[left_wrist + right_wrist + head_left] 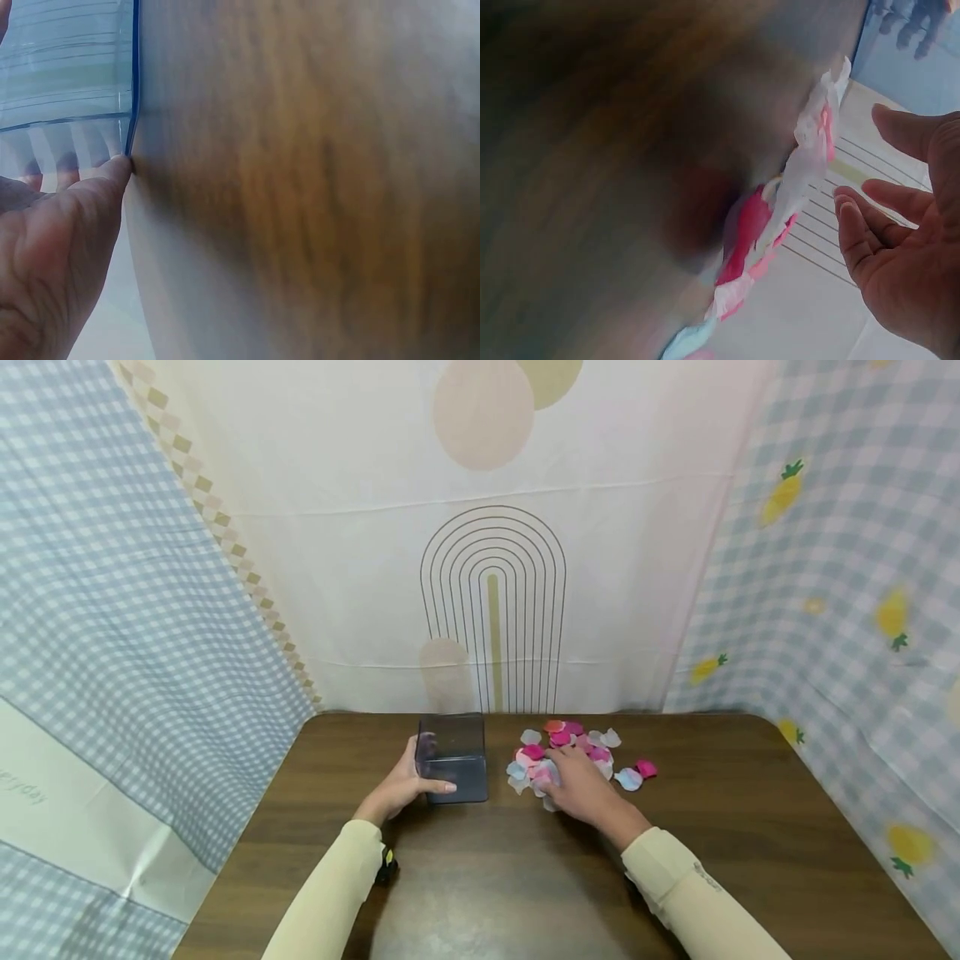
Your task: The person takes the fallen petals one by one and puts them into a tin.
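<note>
A clear plastic box [463,777] rests on the wooden table, left of the middle. My left hand [399,787] grips its left side, thumb along the near face and fingers behind the clear wall. The left wrist view shows those fingers through the plastic, beside the box's dark blue edge [136,75]. To the right lies a loose pile of petals [559,738] in pink, magenta, white and pale blue. Over its near side is my right hand [583,783], fingers loosely bent, covering some petals. In the right wrist view nothing shows between thumb and fingers, near the petal pile [746,232].
A pale blue petal [628,779] and a magenta one [646,768] lie at the pile's right edge. Behind the table's back edge hangs a white patterned cloth [360,610]. Checked cloths [825,610] hang at both sides. The brown tabletop [480,877] extends toward me.
</note>
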Tool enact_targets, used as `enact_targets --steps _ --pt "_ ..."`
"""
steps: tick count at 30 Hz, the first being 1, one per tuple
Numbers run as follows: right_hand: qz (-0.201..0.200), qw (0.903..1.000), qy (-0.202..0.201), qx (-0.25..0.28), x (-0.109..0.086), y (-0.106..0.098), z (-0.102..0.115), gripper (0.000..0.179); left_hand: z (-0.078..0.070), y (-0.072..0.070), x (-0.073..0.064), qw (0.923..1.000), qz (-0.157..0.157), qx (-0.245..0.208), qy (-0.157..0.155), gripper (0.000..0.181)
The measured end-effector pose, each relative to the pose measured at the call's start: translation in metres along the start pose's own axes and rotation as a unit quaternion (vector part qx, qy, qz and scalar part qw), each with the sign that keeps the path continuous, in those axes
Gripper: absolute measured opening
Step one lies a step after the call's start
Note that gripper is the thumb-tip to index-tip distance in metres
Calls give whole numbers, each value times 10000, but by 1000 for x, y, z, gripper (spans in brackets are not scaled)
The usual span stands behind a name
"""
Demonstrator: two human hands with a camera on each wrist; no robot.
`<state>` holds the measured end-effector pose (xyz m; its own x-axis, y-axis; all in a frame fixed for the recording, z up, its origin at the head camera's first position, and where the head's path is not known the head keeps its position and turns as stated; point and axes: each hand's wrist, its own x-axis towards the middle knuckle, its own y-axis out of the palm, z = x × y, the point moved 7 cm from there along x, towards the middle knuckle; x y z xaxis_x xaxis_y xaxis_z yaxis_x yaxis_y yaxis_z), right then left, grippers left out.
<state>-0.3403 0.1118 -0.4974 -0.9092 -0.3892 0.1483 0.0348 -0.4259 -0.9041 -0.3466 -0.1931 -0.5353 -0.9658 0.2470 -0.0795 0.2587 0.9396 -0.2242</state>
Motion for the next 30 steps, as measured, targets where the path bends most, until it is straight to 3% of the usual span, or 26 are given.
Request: enact_targets --steps 5,10,18,30 --pt "141 9996 212 -98 9 9 0 56 3 -1 0 10000 -41 52 -1 116" --pt "143 9993 313 -161 14 15 -3 41 4 -2 0 9999 -67 102 -4 116" --pt "-13 9998 174 -133 18 18 -5 27 4 0 2 10000 -6 -45 -3 115" --pt "84 9998 136 94 19 19 -3 3 7 -2 2 9999 -31 -59 -81 115"
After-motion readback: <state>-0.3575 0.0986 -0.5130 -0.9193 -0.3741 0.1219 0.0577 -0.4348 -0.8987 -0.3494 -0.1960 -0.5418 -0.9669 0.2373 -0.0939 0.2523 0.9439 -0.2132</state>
